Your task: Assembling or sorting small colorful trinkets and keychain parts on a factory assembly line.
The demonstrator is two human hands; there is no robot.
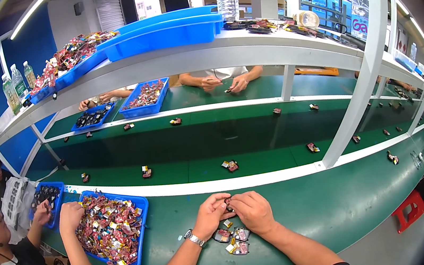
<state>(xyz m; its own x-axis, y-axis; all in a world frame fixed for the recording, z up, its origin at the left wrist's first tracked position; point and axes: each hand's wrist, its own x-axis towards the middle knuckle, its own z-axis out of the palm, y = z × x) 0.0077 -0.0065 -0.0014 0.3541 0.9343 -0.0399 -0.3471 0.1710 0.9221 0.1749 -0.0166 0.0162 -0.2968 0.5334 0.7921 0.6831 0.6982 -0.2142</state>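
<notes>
Both my hands (210,218) (255,213) pinched one small dark part (229,205), seemingly for steadiness, with dark-edged pieces (241,234) on the desk (312,205), presumably for reach.

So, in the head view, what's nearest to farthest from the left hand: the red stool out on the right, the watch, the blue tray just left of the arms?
1. Watch, on the left hand's wrist.
2. Tray, to its left.
3. Stool, far right.

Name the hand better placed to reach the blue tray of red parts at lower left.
Left, most likely. The left hand is nearer the tray; the right hand is farther across. Both hold a dark part, so the left may need to release it first.
</notes>
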